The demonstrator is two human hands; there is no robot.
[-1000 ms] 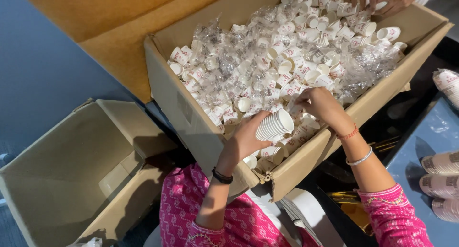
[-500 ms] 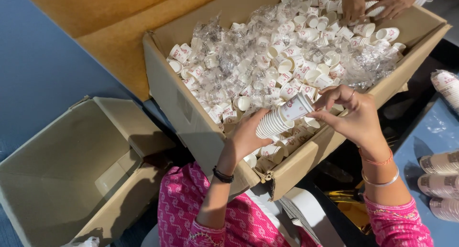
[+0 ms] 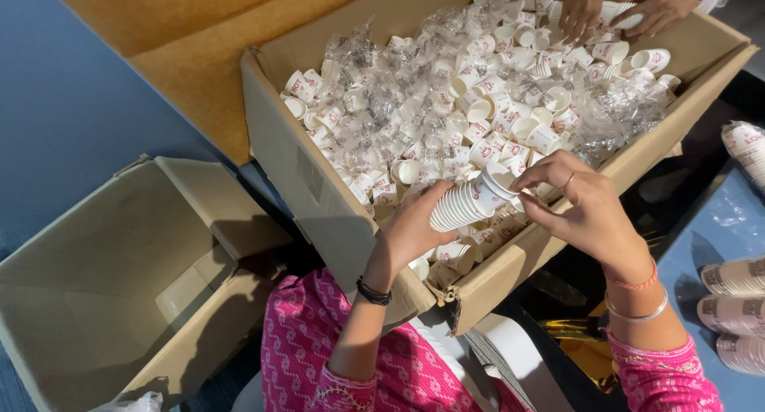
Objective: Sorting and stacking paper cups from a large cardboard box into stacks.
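Note:
My left hand (image 3: 414, 225) grips a short stack of small white paper cups (image 3: 466, 201), held sideways over the near corner of a big cardboard box (image 3: 295, 153). My right hand (image 3: 578, 209) is at the stack's open end, its fingers touching the outermost cup (image 3: 498, 181). The box is heaped with several loose paper cups (image 3: 478, 101) and crumpled clear plastic wrappers (image 3: 382, 113). At the far right corner of the box another person's two hands (image 3: 629, 5) reach in among the cups, one holding a cup stack.
An open, nearly bare cardboard box (image 3: 119, 276) stands at the lower left on the blue floor. Wrapped sleeves of stacked cups (image 3: 737, 300) lie on a blue surface at the right edge. The big box's brown flap (image 3: 175, 37) folds out to the far left.
My right hand came out of the box toward the stack and now touches its open end. The stack has tipped more sideways and grown by a cup.

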